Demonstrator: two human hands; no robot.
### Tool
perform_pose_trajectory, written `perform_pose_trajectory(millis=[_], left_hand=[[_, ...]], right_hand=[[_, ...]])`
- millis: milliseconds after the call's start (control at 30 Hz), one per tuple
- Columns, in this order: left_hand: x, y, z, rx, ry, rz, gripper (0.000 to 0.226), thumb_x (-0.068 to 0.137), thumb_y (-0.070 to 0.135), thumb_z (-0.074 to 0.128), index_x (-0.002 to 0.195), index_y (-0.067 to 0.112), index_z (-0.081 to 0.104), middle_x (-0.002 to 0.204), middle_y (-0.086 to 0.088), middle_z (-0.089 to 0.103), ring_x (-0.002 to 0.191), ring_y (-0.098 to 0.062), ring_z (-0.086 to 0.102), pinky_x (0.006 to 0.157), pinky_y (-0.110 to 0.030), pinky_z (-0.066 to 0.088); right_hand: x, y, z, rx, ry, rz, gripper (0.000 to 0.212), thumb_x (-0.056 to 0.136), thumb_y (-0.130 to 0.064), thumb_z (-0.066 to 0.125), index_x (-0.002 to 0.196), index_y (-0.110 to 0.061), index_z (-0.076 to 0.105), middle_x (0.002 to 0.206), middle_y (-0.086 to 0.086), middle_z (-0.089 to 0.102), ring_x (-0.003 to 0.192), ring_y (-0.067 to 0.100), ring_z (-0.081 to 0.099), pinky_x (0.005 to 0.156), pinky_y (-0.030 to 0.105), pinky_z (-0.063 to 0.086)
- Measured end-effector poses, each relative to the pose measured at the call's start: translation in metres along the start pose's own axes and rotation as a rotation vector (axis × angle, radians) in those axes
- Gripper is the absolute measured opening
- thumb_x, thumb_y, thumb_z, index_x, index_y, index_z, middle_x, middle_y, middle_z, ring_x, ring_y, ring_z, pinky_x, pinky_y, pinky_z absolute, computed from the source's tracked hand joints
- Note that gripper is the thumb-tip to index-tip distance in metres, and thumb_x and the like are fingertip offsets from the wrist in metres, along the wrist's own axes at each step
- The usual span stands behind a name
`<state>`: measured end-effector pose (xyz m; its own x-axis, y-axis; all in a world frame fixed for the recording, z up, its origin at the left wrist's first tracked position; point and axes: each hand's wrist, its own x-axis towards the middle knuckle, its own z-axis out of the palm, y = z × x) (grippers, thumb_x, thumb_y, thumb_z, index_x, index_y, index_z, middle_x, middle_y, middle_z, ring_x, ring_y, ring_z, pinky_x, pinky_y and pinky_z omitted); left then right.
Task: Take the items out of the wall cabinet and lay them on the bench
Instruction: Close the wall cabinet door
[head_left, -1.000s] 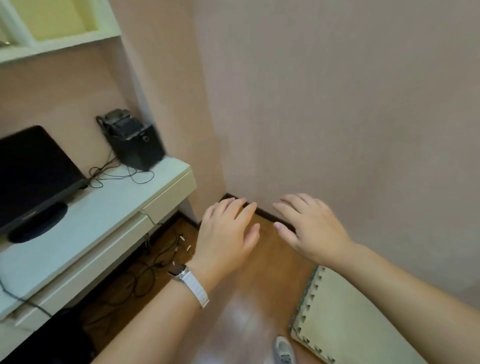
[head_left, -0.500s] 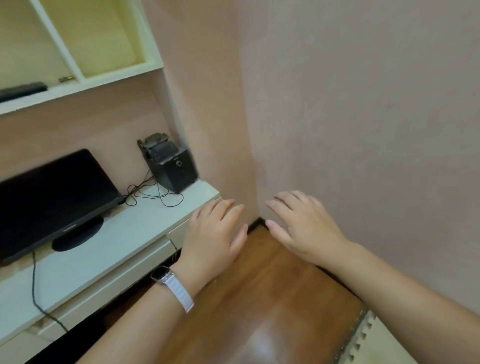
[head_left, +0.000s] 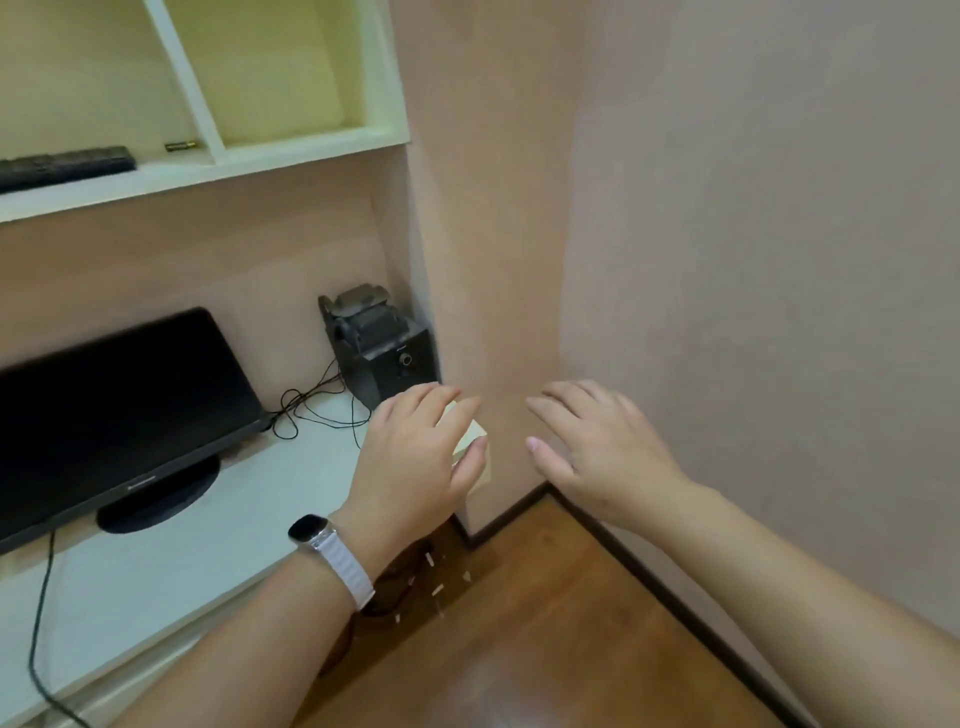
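Your left hand (head_left: 415, 457) and your right hand (head_left: 597, 447) are both stretched out in front of you, palms down, with the fingers loose and a little spread. Neither hand holds anything. They are near each other but do not touch. The left hand hovers over the right end of the desk (head_left: 234, 519), and on its wrist you wear a watch (head_left: 322, 540) with a white strap. The right hand is in front of the corner where the walls meet, above the wooden floor (head_left: 545, 649).

The wall cabinet (head_left: 387, 78) is at the upper left, well above both hands, and its compartments are open to the front. In the left compartment a long black item (head_left: 65, 165) lies flat on the shelf, and a small thin item (head_left: 180, 146) lies just beside it, near the slanted divider. I cannot tell exactly what these two are. The right compartment shows only its pale inner walls.

On the desk stands a dark monitor (head_left: 114, 410) on a round base. A black speaker (head_left: 384, 348) stands in the back corner against the wall, and thin black cables (head_left: 311, 410) lie between them. Some small white bits (head_left: 434, 564) lie on the floor below the left wrist.
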<state>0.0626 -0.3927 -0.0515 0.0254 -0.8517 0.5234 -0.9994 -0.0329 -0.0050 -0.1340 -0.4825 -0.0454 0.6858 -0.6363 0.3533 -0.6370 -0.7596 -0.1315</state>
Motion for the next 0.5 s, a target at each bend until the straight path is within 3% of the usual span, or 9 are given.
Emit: perform_pose_trajectory(millis=[233,500], left_hand=[[0.05,-0.097,0.018,-0.042,0.07,-0.012,0.038,0.09,0.04,0.052,0.121,0.02,0.064,0.123,0.002,0.063,0.121,-0.02,0.052,0.099,-0.037,0.037],[0.101,-0.158,0.024,-0.056,0.205,0.022,0.034,0.087,0.035,0.058,0.113,0.016,0.068,0.116,-0.002,0.066,0.114,-0.026,0.057,0.092,-0.04,0.042]], right_hand=[[0.108,-0.027,0.015,-0.06,0.016,-0.008,0.057,0.094,-0.053,0.027,0.134,-0.022,0.055,0.134,0.001,0.057,0.125,0.022,0.048,0.099,0.041,0.041],[0.188,-0.037,0.031,-0.056,0.11,-0.049,0.05,0.092,-0.049,0.04,0.122,-0.017,0.063,0.122,0.004,0.063,0.111,0.028,0.056,0.085,0.041,0.047]])
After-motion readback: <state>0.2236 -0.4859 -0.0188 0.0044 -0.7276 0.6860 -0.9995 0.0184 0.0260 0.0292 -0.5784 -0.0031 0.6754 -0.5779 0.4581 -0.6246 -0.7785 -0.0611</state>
